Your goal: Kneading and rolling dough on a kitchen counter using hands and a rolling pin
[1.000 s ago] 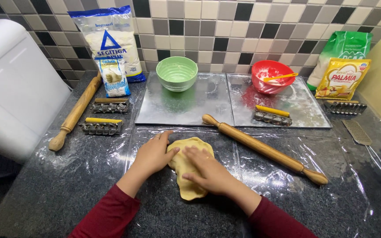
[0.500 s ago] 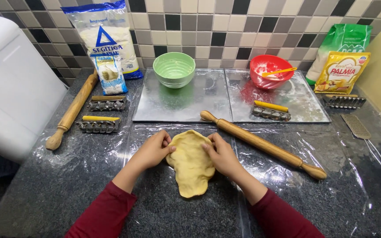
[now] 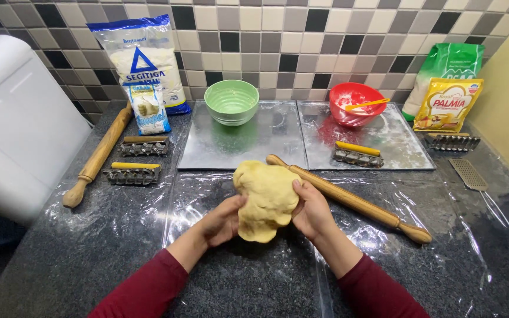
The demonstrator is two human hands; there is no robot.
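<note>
Dough point(image 3: 264, 200) was lying flat on the plastic sheet point(image 3: 443, 235) half a second ago; now it's lifted off and tilted up, so the flattening has paused. Both hands grip it by the edges: left hand point(image 3: 222, 221) underneath, right hand point(image 3: 312, 210) on the side. Rolling pin point(image 3: 349, 199) sits just beside, untouched.

Two forearms enter from the bottom edge, each in a long dark red sleeve of plain, smooth fabric with no pattern or print. The left sleeve point(image 3: 142, 291) and right sleeve point(image 3: 384, 291) both end just short of the wrists. The left hand point(image 3: 222, 221) and right hand point(image 3: 313, 209) are bare, without gloves, rings, watch or bracelet showing.
</note>
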